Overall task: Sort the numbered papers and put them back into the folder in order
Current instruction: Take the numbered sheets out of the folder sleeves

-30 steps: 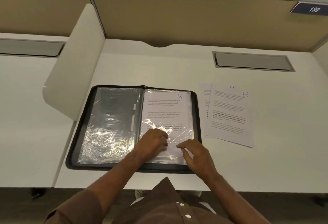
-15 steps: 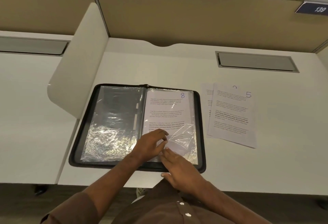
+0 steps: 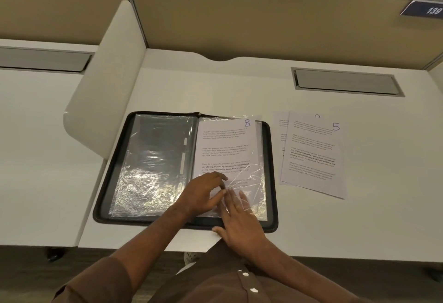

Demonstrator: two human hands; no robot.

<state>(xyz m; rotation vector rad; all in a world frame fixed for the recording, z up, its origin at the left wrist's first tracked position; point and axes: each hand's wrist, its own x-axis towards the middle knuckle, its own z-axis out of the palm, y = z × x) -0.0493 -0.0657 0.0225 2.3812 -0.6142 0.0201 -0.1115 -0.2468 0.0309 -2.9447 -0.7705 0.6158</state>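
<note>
**Sheet 8 partway in the sleeve, both hands at its near end**

Nearest: brown shirt (image 3: pixel 239 286) with white buttons at the bottom edge, both forearms reaching forward over the near edge of the white desk (image 3: pixel 359 218).

Right hand (image 3: pixel 242 221) laid flat, fingers straight and spread, fingertips slid under the clear plastic of the right-hand sleeve (image 3: pixel 257 182), seen through the film; thumb out to the side over the folder's near rim. Gripping nothing, only pressing.

Left hand (image 3: pixel 203 194) just beside it, touching at the fingertips, fingers bent and pinching the crinkled near edge of the same sleeve, film lifted into creases around them.

Beyond the hands: black zip folder (image 3: pixel 272 170) lying open and flat on the desk. Left page a shiny, wrinkled clear pocket (image 3: pixel 153 163) with no sheet visible in it. Right page holding the paper marked 8 (image 3: pixel 225 142), printed text facing up, the handwritten 8 at its far right corner; far edge of the sheet poking out past the top of the sleeve and reaching the folder's far rim.

Further right, well apart from the folder: loose papers (image 3: pixel 314 154) overlapped on the desk, top one marked 5, another underneath with only part of a numeral showing, unreadable.

Farther back: grey cable hatch (image 3: pixel 345 82) set in the desk, white side divider (image 3: pixel 105 74) on the left, tan partition (image 3: pixel 239 14) behind, a dark plate reading 139 (image 3: pixel 424 10) at the upper right
</note>
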